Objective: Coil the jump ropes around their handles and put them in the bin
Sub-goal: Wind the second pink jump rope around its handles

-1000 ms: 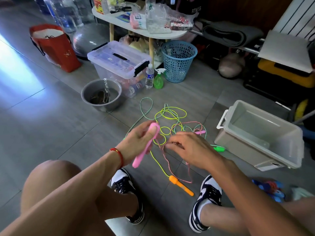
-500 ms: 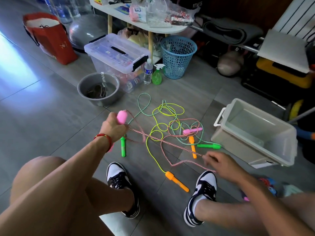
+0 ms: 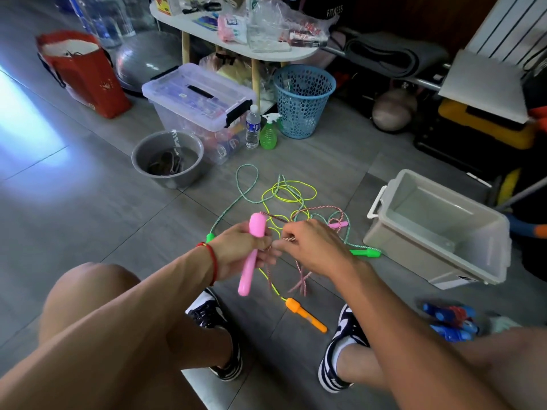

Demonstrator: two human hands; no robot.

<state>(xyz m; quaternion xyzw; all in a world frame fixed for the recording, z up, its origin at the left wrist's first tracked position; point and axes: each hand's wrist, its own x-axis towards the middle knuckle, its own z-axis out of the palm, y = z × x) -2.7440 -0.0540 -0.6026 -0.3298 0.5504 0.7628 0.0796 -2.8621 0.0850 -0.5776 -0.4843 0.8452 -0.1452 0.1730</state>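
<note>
While each hand (image 3: 236, 253) pinches pink rope (image 3: 300, 279), clutter lines the grey tiled floor (image 3: 88, 220).

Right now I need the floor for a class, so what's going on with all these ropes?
A person sits winding a jump rope. The left hand grips a pink handle; the right hand pinches its pink-and-white cord beside it. Green and yellow ropes lie tangled on the floor. The grey bin looks empty.

The word "FITNESS" stands in pale capitals on a dark bag or garment (image 3: 334, 11) at the top of the frame, right of centre. The labels on the water bottle (image 3: 252, 127) and on the table's packets are too blurred to read.
</note>
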